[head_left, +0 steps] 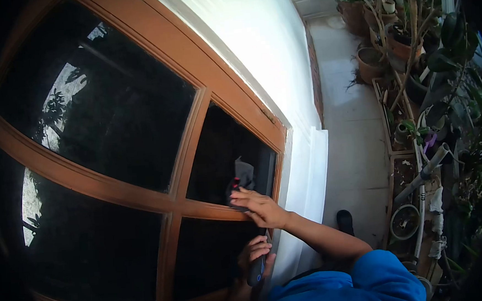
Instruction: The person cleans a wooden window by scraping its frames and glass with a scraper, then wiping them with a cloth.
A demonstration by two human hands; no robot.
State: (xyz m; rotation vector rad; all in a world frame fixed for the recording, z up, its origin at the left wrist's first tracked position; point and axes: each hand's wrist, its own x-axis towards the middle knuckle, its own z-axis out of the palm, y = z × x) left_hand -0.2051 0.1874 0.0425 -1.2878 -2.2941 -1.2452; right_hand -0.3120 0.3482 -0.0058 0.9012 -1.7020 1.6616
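Note:
A brown wooden frame [195, 208] with dark glass panes [213, 152] fills the left and middle of the view. My right hand [261, 207], on the arm with the blue sleeve, presses with bent fingers on something dark at the crossbar; its shape is hard to make out. Just beyond the fingertips, a grey patch [244, 172] and a small red spot show against the glass; whether they are reflections is unclear. Lower down, my left hand [259, 248] is wrapped round a dark object [256, 270] with a small blue mark, close to the frame's edge.
A white wall [267, 44] and ledge [313, 173] border the frame. Beyond them runs a tiled floor [351, 155], with a dark shoe [344, 220] on it. Potted plants [371, 62], a pipe [424, 172] and a round wheel-like item [404, 221] line the right side.

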